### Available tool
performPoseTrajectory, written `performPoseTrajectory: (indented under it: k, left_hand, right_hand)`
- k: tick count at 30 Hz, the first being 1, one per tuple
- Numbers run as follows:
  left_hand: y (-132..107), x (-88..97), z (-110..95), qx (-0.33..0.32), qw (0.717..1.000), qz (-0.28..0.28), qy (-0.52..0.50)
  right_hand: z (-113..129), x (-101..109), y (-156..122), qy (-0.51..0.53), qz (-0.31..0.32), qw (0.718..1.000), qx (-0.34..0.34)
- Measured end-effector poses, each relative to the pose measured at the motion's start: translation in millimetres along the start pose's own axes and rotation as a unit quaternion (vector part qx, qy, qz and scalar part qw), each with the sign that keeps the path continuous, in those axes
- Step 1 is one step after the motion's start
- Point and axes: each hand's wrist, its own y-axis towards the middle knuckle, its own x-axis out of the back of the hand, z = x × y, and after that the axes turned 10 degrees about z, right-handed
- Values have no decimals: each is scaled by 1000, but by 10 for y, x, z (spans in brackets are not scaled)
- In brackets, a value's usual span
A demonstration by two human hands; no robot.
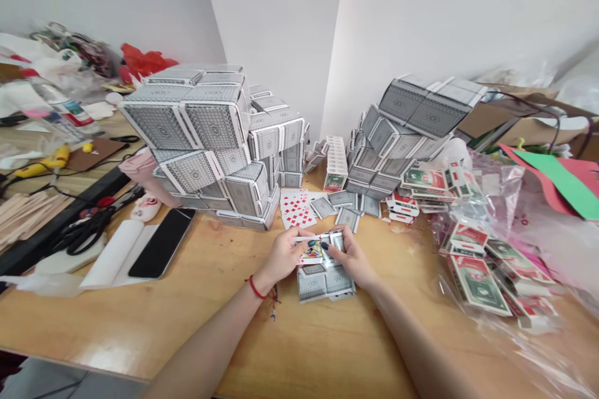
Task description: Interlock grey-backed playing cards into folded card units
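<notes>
Both my hands meet over the table's middle, close to its near side. My left hand [285, 255], with a red bracelet at the wrist, pinches a face-up playing card [311, 254] showing a court figure. From the other side, my right hand [350, 256] grips a grey-backed playing card [336, 239], thumb on top. Just below the hands lies a flat panel of grey-backed cards [312, 286]. Beyond them are a large number card with red diamonds [297, 209] and several loose grey-backed cards [349, 219]. Whether the held cards are joined is hard to tell.
Tall stacks of card-covered blocks stand left [213, 127] and right [407, 118]. A black phone [162, 243], scissors [88, 230] and a yellow glue gun [44, 162] lie leftward. Red-green card boxes [482, 280] and clear plastic wrap [510, 193] spread at right.
</notes>
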Motion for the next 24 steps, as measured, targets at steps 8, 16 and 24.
performPoseTrajectory:
  k: [8,16,24]
  left_hand:
    - [9,0,98,-43,992,-20,115]
    - [22,10,44,-53,988,10,147]
    - [47,166,53,40,999,9,30]
  right_hand:
    - [-22,-30,10,-100,-31,994,16]
    - [20,-14,39,-70,-37,997,0]
    - [21,29,38,107,51,992,-50]
